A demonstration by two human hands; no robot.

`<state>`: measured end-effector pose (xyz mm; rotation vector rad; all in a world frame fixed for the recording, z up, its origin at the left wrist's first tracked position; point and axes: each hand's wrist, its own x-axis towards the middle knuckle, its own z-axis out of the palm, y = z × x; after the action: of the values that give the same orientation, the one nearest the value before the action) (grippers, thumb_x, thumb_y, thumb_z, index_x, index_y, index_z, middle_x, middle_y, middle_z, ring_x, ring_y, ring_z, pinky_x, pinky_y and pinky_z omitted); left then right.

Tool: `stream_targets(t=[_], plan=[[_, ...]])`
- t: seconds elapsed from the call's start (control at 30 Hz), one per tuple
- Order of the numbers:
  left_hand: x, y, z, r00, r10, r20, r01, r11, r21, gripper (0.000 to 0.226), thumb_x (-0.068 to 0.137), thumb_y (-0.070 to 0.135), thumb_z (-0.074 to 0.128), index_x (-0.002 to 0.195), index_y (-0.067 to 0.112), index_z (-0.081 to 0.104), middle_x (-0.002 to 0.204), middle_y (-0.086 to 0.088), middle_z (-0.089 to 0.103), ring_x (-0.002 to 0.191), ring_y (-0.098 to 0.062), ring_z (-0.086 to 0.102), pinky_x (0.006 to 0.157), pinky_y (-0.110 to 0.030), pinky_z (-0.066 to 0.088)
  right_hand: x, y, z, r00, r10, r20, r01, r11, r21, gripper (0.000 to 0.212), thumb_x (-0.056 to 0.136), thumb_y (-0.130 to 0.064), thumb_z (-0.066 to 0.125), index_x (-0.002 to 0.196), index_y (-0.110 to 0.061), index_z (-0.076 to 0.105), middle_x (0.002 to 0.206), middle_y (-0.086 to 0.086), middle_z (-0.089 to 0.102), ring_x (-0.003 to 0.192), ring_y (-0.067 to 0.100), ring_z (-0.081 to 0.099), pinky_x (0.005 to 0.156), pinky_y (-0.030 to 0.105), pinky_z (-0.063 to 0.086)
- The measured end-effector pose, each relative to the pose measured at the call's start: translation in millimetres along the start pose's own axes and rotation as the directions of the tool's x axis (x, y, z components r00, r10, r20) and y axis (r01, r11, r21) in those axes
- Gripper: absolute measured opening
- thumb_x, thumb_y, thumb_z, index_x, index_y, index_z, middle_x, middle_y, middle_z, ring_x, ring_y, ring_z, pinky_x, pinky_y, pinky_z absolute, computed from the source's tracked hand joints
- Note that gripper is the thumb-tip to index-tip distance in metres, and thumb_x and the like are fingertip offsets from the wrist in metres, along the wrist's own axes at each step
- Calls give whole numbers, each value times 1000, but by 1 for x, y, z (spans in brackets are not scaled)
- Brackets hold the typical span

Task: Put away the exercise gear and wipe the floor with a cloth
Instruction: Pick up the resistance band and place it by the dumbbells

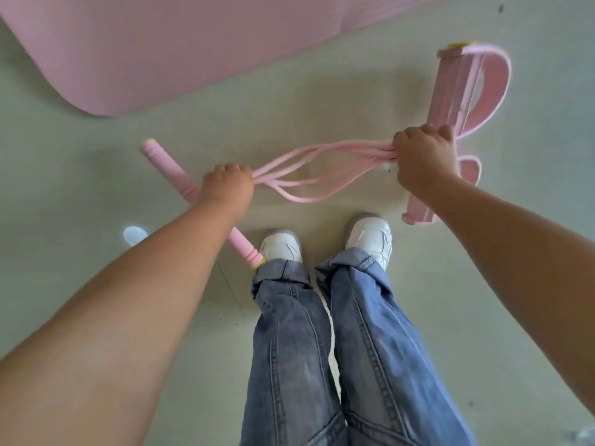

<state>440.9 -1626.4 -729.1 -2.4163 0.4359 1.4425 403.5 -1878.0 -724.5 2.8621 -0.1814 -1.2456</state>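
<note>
Both hands hold a pink pedal resistance puller above the floor [322, 101]. Left hand [227, 185] fisted round the pink handle bar [170, 170], which runs diagonally past the left shoe [281, 247]. Right hand [425, 156] grips the foot-pedal end [450, 88] with its straps. Elastic cords [309, 169] hang slack between the hands. Pink exercise mat [161, 43] lies flat on the floor, upper left, apart from the puller.

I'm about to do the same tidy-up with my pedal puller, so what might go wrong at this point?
The slack pink cords sag between the left hand and right hand; a loop could tangle or snag as they are bundled. The foot-pedal end dangles from the right hand and may swing. The handle bar reaches down to the left shoe and could knock it.
</note>
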Motion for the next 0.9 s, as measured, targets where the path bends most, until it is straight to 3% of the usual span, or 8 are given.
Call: stream_targets(t=[0.17,0.27,0.37,0.5,0.6,0.7,0.8,0.9], plan=[[-92,19,-55,999,49,-6,-49,999,1,33,97,6,42,129,1,45,133,-18,50,125,-35,45,99,-41,40,-79,6,-68,993,114,42,-121,961,248,24,86,-6,51,108,2,57,112,20,57,111,35,48,94,38,36],[-150,33,-102,996,42,-77,-45,998,-47,31,97,8,45,127,1,46,131,-17,50,124,-35,45,97,-42,41,-132,13,-108,988,154,26,-151,901,406,23,87,-9,50,106,3,57,109,21,57,103,36,53,78,36,40],[-204,54,-151,983,92,-156,-95,995,-9,32,96,8,46,127,2,46,130,-15,52,122,-33,48,96,-40,40,-183,22,-147,968,251,4,-206,788,581,24,88,-13,52,107,2,55,112,18,57,99,34,55,73,34,40],[-271,85,-209,963,172,-206,-162,985,63,33,96,4,39,129,3,44,132,-14,50,124,-32,45,98,-38,40,-251,46,-190,909,416,36,-283,553,784,17,89,-15,54,99,0,55,105,17,56,92,30,54,73,31,38],[-319,102,-245,942,230,-244,-199,969,144,34,96,4,39,129,4,44,132,-14,50,124,-32,45,98,-37,41,-305,76,-215,844,531,69,-327,409,852,10,91,-16,52,92,-6,52,97,14,52,90,29,53,74,32,38],[-362,129,-289,916,269,-299,-208,953,218,36,96,1,37,131,3,44,134,-15,48,127,-34,43,101,-39,40,-354,109,-236,789,607,93,-372,351,859,19,90,-13,52,104,0,56,111,15,55,89,24,48,76,30,39],[-398,177,-338,870,332,-365,-233,929,289,38,94,0,38,132,3,44,136,-16,47,128,-35,41,103,-40,38,-391,147,-257,750,656,85,-368,306,878,22,91,-12,50,109,-1,56,113,14,53,96,25,49,79,29,39],[-434,242,-372,819,448,-358,-288,861,419,42,92,1,44,133,6,43,137,-15,45,130,-33,39,104,-38,38,-427,194,-270,687,718,114,-335,174,926,23,90,-12,49,108,1,56,111,15,53,88,22,46,82,33,44]])
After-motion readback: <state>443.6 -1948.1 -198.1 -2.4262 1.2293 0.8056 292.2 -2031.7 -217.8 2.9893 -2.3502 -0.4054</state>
